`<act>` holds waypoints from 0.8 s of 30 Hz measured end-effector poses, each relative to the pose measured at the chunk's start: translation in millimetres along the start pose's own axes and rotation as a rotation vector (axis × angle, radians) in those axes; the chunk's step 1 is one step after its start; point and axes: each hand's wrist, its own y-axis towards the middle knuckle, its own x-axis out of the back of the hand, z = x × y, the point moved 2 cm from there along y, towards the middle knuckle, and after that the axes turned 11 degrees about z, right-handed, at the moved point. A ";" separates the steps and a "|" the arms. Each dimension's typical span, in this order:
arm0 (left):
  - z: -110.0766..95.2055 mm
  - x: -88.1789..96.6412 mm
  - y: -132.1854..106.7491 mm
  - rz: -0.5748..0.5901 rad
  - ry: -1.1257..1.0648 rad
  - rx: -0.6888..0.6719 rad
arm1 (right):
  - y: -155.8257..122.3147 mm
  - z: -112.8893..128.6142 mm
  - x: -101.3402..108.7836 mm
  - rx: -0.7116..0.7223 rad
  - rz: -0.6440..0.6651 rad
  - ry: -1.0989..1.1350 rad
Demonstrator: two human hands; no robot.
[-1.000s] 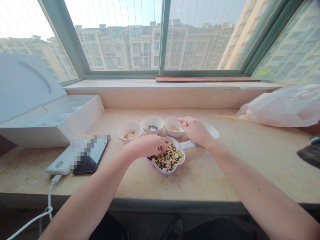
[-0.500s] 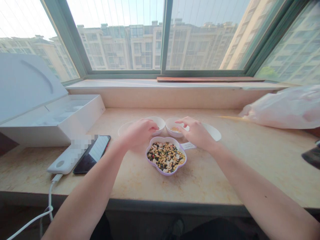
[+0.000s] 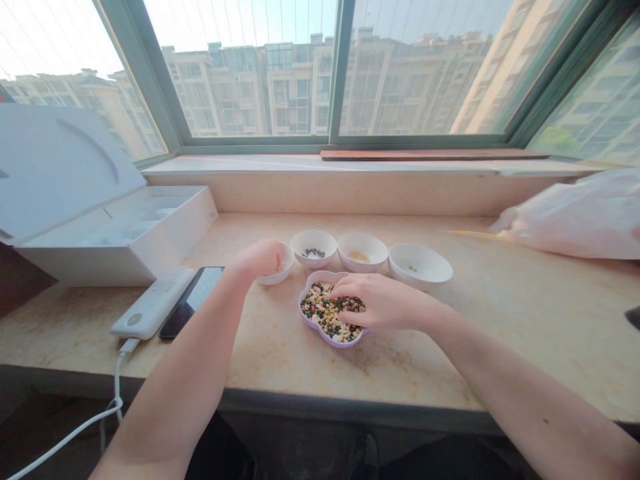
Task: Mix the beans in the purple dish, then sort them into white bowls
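A purple flower-shaped bowl [image 3: 336, 344] full of mixed beans [image 3: 327, 310], black, yellow and pale, stands in front of me. My right hand [image 3: 380, 300] is over its right side, thumb and fingers apart just at the beans. My left hand [image 3: 260, 259] reaches over the leftmost small white bowl [image 3: 277, 277], its fingers curled together and pointing down; whatever they hold is hidden. Behind the purple bowl stand a white bowl of black beans [image 3: 314, 261], a white bowl of yellow beans [image 3: 363, 265] and a white bowl with a few small green beans [image 3: 425, 275].
On the left are an open white box [image 3: 170, 227], a white power bank [image 3: 150, 310] with a cable [image 3: 118, 377], and a dark phone [image 3: 187, 307]. A pale plastic bag [image 3: 575, 220] lies at the right. Windows and a sill [image 3: 250, 162] rise behind the stone counter [image 3: 510, 320].
My right hand has come from the yellow-bean bowl down to the purple bowl. My left hand has moved left from the black-bean bowl to the leftmost bowl. The view has shifted slightly.
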 end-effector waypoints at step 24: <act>-13.7 -0.4 -9.5 -0.120 0.134 -0.072 | 19.0 -20.6 -19.8 -0.065 -0.032 0.160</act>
